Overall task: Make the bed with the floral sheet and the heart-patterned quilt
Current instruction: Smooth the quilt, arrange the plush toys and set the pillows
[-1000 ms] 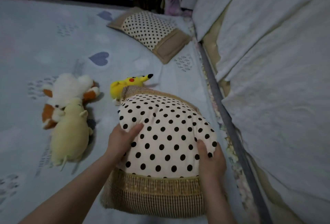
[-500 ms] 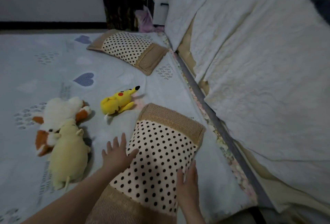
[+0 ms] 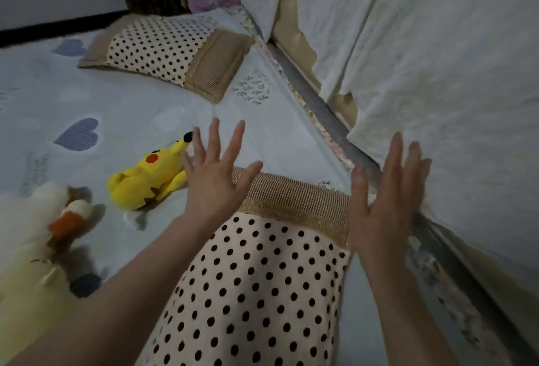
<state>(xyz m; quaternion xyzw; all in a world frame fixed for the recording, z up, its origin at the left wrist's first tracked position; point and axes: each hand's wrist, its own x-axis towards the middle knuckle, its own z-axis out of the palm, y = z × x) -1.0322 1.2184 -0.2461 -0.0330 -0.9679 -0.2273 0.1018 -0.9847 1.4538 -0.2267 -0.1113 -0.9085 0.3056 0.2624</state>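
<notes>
Head view: my left hand (image 3: pixel 215 181) and right hand (image 3: pixel 382 208) hover empty, fingers wide, over the cream black-dotted pillow (image 3: pixel 262 292) at 6 o'clock. Pale heart-patterned quilt (image 3: pixel 131 108) lies spread toward 10 o'clock, with the floral sheet (image 3: pixel 331 139) edge at 1 o'clock. Step: pillow placing, seemingly finished. The next move probably calls for tidying the yellow plush toy (image 3: pixel 143 181).

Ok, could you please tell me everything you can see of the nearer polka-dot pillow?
The nearer polka-dot pillow is a plump cushion of cream fabric with black dots, ending at its far side in a tan woven-looking band. It lies flat on the heart-patterned quilt, lengthwise away from the camera, near the bed's right edge; its near end runs out of frame. The left hand and right hand hover open over the far end, seemingly not touching it.
</notes>
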